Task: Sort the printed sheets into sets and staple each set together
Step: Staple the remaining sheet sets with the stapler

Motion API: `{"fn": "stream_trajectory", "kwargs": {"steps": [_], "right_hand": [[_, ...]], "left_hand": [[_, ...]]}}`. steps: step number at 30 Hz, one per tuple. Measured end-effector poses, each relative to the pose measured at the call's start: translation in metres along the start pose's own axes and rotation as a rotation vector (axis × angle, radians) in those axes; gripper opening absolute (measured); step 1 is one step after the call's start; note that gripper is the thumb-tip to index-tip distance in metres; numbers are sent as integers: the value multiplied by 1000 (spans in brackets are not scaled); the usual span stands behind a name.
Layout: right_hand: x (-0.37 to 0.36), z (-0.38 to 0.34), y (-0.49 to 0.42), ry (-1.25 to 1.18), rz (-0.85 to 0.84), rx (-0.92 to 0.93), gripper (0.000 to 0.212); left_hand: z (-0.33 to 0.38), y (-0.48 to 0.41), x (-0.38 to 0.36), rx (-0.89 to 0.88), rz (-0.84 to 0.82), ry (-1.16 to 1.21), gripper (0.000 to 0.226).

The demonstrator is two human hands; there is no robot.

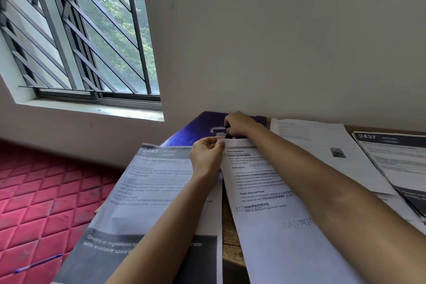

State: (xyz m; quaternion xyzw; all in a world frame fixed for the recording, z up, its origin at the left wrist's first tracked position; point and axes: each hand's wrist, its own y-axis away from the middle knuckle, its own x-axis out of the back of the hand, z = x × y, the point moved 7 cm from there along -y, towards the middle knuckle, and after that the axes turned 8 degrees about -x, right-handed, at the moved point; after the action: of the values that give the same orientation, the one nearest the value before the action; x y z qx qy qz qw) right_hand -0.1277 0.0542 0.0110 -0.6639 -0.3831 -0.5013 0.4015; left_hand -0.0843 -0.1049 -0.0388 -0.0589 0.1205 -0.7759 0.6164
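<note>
Daylight is admitted by a barred window (87, 37) at the upper left of the frame, above a plain wall. A red quilted mattress (41, 191) is noted at the lower left, with a blue pen (38, 264) lying on it.

A sheet headed "Refrigerator Restocking" (152, 191) is laid at the lower centre, partly overhanging the wooden table (230, 237). It appears to have been set aside as a separate set.

The top left corner of the centre set (260, 214) is pinched by the left hand (206, 157) between thumb and fingers. This is judged to keep the pages square at the corner to be fastened.

Just above, what appears to be the stapler (219, 131), small and blurred, is grasped by the right hand (239, 124) over a blue folder (193, 127) against the wall. It is held close to the pinched corner. Whether the corner is already inside it cannot be determined.

Further printed sheets (322, 145) are spread at the right, and a sheet marked "2437" (396, 157) lies at the far right edge. These are judged to be unstapled.
</note>
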Motion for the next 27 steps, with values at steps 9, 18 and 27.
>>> {"fn": "stream_trajectory", "kwargs": {"steps": [9,18,27], "right_hand": [[42,12,47,-1240,-301,-7,10],[39,11,76,-1207,-373,73,24],[28,14,77,-1082,-311,51,26]], "left_hand": [[5,5,1,30,9,-13,6],[14,13,8,49,17,82,8],[18,14,10,16,35,92,13]]}}
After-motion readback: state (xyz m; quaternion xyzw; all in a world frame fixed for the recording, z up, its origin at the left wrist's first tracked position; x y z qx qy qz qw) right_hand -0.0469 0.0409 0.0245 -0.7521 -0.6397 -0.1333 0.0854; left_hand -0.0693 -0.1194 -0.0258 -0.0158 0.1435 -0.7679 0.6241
